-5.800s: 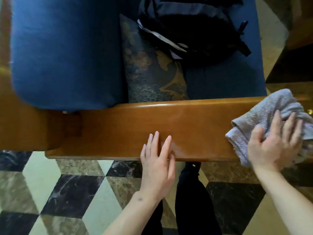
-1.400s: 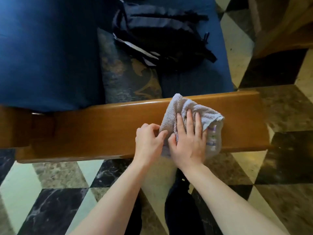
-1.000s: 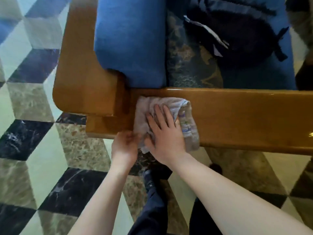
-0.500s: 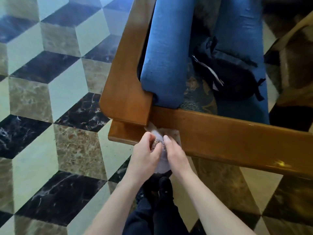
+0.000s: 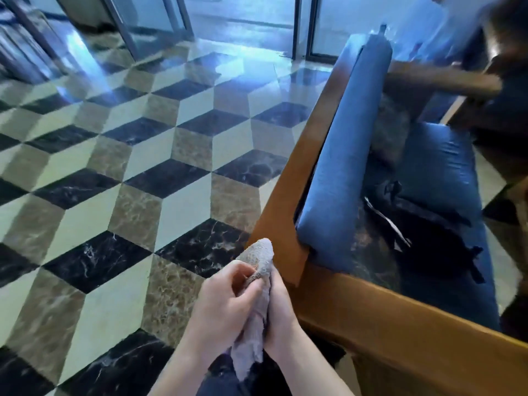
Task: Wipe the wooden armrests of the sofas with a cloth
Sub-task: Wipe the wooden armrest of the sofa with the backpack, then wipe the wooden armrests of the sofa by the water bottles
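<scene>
Cloth [image 5: 258,284] had come off the near armrest [image 5: 400,324], now bunched btwn both hands [image 5: 225,307] w/ fingers [image 5: 243,278] closed on it — prob. refolding before next armrest.

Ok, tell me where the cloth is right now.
The grey cloth is bunched between the left hand and right hand, low in the head view, just off the corner of the wooden sofa frame.

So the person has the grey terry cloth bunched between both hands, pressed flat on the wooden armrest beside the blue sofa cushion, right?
Not quite. The grey terry cloth is bunched between the left hand and right hand, but the head view shows it lifted off the wooden armrest, held over the patterned marble floor just short of the sofa's corner. The blue sofa cushion lies beyond.
</scene>
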Tool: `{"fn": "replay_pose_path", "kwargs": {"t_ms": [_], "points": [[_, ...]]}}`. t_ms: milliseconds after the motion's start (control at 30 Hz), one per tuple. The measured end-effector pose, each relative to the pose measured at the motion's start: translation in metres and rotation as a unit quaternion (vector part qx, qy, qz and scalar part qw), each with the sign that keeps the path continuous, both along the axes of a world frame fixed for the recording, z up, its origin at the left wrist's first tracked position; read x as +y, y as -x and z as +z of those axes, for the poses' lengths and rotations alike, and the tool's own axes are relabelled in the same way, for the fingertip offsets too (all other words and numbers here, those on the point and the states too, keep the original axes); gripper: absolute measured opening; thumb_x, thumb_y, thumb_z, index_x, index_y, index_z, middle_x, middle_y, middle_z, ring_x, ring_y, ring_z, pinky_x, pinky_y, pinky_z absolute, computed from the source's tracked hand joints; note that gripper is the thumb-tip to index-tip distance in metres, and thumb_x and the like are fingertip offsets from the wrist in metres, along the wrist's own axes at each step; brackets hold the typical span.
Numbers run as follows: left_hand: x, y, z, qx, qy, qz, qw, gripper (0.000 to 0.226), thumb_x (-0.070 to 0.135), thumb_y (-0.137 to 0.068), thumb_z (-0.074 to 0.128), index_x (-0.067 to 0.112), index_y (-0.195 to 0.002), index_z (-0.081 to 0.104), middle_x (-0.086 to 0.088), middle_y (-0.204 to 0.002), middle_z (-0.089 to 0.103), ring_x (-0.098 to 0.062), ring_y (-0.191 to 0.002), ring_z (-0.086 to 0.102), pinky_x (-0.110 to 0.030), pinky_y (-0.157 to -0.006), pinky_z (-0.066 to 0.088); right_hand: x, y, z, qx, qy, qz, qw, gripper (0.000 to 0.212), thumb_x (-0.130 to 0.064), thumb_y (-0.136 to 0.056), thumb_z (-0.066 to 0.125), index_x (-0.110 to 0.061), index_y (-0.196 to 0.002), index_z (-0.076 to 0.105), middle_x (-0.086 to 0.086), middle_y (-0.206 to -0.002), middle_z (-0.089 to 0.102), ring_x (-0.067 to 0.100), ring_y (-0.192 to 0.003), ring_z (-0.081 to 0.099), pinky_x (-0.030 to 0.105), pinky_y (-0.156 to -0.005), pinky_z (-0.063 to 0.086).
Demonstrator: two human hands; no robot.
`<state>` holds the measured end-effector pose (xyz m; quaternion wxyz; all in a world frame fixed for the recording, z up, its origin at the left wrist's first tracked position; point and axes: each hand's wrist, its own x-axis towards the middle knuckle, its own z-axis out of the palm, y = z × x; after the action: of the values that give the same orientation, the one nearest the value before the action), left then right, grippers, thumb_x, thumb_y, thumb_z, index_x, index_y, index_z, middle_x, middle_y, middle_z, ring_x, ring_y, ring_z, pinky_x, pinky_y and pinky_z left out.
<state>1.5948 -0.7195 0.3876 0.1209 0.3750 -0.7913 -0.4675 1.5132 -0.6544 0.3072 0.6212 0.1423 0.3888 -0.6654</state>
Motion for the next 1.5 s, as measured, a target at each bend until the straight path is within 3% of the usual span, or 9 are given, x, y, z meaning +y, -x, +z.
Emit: {"fn": "replay_pose_path", "kwargs": {"t_ms": [167, 300, 500, 667, 900, 1067, 1167, 1367, 1500], "points": [[-0.077, -0.035, 0.031, 0.050, 0.020, 0.011, 0.999, 0.005, 0.031, -0.096, 0.070, 0.033, -0.094, 0.074, 0.021, -0.079, 0.076, 0.000, -0.073, 0.072, -0.008, -0.060, 0.050, -0.083, -0.018, 0.034, 0.017, 0.019, 0.032, 0.999, 0.062, -0.063, -0.093, 0.055, -0.011, -0.112, 0.082, 0.019, -0.115, 0.078, 0.033, -0.107, 0.077, 0.043, -0.088, 0.063], [-0.189, -0.082, 0.043, 0.079, 0.024, 0.093, 0.992, 0.021, 0.060, -0.087, 0.060, 0.045, -0.098, 0.068, 0.012, -0.081, 0.076, -0.008, -0.071, 0.072, -0.016, -0.057, 0.053, -0.175, -0.041, 0.052, 0.022, 0.027, -0.001, 0.999, 0.055, -0.032, -0.110, 0.035, -0.008, -0.094, 0.083, 0.017, -0.100, 0.077, 0.031, -0.093, 0.072, 0.041, -0.086, 0.060], [-0.355, -0.150, 0.030, 0.035, -0.003, 0.141, 0.989, 0.015, 0.027, -0.096, 0.070, 0.042, -0.094, 0.069, 0.005, -0.078, 0.077, -0.013, -0.065, 0.071, -0.028, -0.061, 0.057, -0.306, -0.064, 0.073, 0.134, 0.004, 0.046, 0.990, 0.005, -0.006, -0.085, 0.069, -0.003, -0.084, 0.066, 0.017, -0.081, 0.068, 0.025, -0.071, 0.067, 0.033, -0.069, 0.059], [-0.428, -0.139, 0.026, 0.044, -0.004, 0.119, 0.992, 0.018, 0.026, -0.095, 0.070, 0.043, -0.092, 0.069, 0.005, -0.077, 0.076, -0.012, -0.069, 0.071, -0.022, -0.064, 0.055, -0.370, -0.045, 0.078, 0.518, -0.096, 0.042, 0.849, 0.038, -0.015, -0.082, 0.085, -0.029, -0.116, 0.073, -0.002, -0.101, 0.081, 0.020, -0.093, 0.078, 0.046, -0.088, 0.064], [-0.502, -0.046, 0.022, 0.030, 0.032, 0.051, 0.998, 0.013, 0.027, -0.097, 0.067, 0.035, -0.088, 0.067, 0.020, -0.080, 0.072, -0.006, -0.068, 0.070, -0.019, -0.057, 0.055, -0.435, 0.021, 0.070, 0.640, -0.146, -0.023, 0.754, 0.050, -0.027, -0.083, 0.083, -0.036, -0.130, 0.067, -0.016, -0.098, 0.079, 0.003, -0.086, 0.076, 0.027, -0.075, 0.064], [-0.560, 0.058, 0.009, 0.004, 0.063, 0.010, 0.998, 0.006, 0.028, -0.098, 0.065, 0.034, -0.100, 0.066, 0.016, -0.087, 0.072, 0.002, -0.080, 0.067, -0.011, -0.065, 0.050, -0.492, 0.095, 0.050, 0.574, -0.165, -0.147, 0.788, 0.035, -0.024, -0.090, 0.081, -0.034, -0.121, 0.071, -0.017, -0.097, 0.079, 0.003, -0.090, 0.075, 0.020, -0.078, 0.061], [-0.595, 0.130, 0.001, -0.035, 0.099, -0.030, 0.994, 0.033, 0.031, -0.099, 0.062, 0.024, -0.132, 0.063, 0.008, -0.123, 0.068, -0.007, -0.109, 0.064, -0.031, -0.096, 0.054, -0.529, 0.150, 0.040, 0.513, -0.172, -0.195, 0.818, 0.025, -0.024, -0.092, 0.079, -0.032, -0.115, 0.072, -0.012, -0.097, 0.080, 0.007, -0.091, 0.076, 0.032, -0.082, 0.064], [-0.674, 0.287, 0.002, -0.131, 0.190, -0.110, 0.967, 0.061, 0.052, -0.102, 0.046, 0.040, -0.159, 0.029, 0.003, -0.169, 0.027, -0.021, -0.156, 0.019, -0.046, -0.124, 0.021, -0.608, 0.300, 0.049, 0.514, -0.184, -0.226, 0.807, 0.028, -0.026, -0.094, 0.077, -0.029, -0.121, 0.071, -0.014, -0.098, 0.079, 0.003, -0.092, 0.075, 0.026, -0.081, 0.062], [-0.726, 0.380, 0.003, -0.134, 0.233, -0.137, 0.953, 0.069, 0.069, -0.096, 0.022, 0.050, -0.161, 0.007, 0.007, -0.173, -0.009, -0.023, -0.158, -0.018, -0.051, -0.125, -0.007, -0.648, 0.386, 0.060, 0.515, -0.214, -0.244, 0.794, 0.032, -0.027, -0.095, 0.077, -0.029, -0.125, 0.069, -0.012, -0.106, 0.077, 0.004, -0.096, 0.073, 0.029, -0.088, 0.060]]}}
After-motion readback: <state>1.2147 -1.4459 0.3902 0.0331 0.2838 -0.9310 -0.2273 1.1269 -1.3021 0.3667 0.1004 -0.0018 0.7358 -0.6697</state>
